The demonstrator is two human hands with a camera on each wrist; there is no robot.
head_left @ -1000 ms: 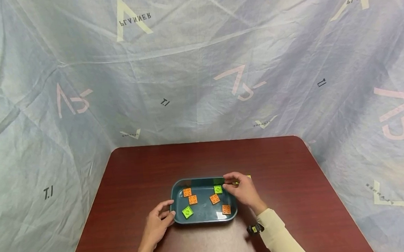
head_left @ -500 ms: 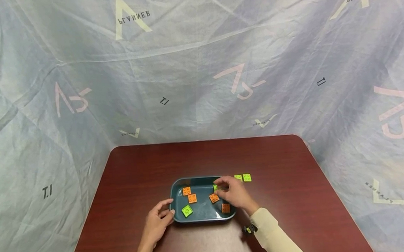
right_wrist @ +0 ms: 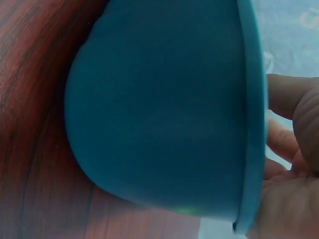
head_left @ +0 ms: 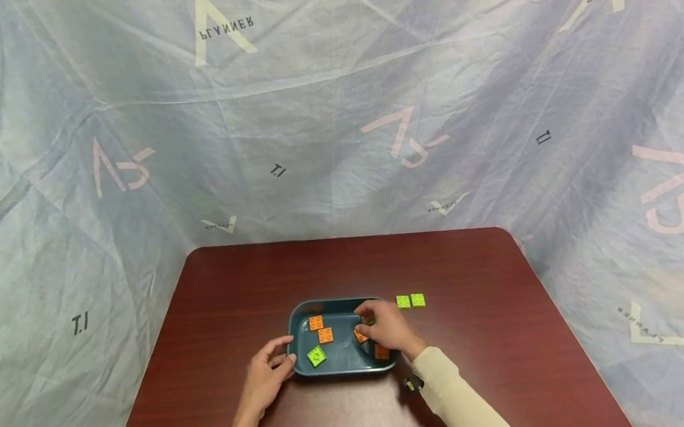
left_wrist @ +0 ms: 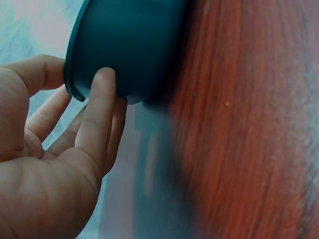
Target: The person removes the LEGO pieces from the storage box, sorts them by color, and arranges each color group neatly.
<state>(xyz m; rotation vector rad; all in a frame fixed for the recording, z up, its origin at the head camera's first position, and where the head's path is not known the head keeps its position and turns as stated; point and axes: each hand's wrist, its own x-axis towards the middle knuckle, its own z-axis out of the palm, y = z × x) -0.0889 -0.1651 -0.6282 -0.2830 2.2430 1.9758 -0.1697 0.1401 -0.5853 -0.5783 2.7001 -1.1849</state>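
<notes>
Pale printed sheets hang around the table, which carries a dark tray. The left hand, fingers loosely extended, touches the tray's left end; the right hand reaches over its right part, and whether it grips anything cannot be told. Orange blocks and green blocks show inside; two more sit beyond.
</notes>
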